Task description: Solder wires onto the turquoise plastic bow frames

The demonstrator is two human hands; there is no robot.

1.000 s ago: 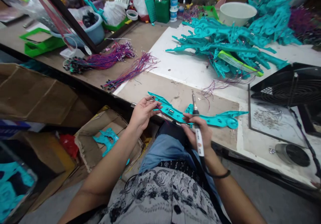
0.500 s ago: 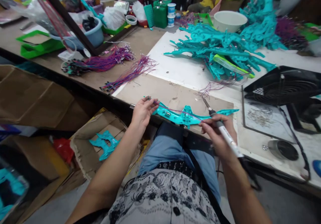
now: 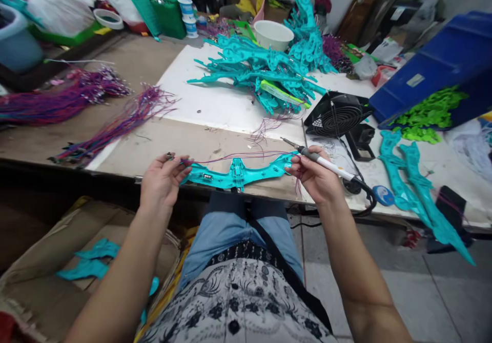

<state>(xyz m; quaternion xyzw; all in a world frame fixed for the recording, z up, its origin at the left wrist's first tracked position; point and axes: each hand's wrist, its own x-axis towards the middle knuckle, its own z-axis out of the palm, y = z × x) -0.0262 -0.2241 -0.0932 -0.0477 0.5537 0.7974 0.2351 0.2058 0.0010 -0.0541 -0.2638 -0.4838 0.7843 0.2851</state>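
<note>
My left hand (image 3: 163, 179) pinches one end of some thin purple-red wires (image 3: 246, 154), with a small dark piece at the fingertips. The wires stretch across to my right hand (image 3: 315, 174), whose fingers close on their other end. That same hand also holds a soldering iron (image 3: 326, 164) with a white and grey handle, its tip pointing up and left over the table. Below the wires, a long turquoise plastic part (image 3: 219, 175), bow-shaped, lies along the table's front edge. Its right end is partly behind my right hand.
Bundles of purple wires (image 3: 115, 122) lie at left. Turquoise parts (image 3: 249, 61) are heaped at the back, near a white bowl (image 3: 273, 34). A black fan (image 3: 338, 113), a blue bin (image 3: 430, 66) and more turquoise parts (image 3: 411, 179) stand or lie at right. Below left is a cardboard box (image 3: 34, 261).
The view has swung to the right, bringing the blue bin into sight. My hands have moved farther apart, drawing the wires out along the turquoise part.
</note>
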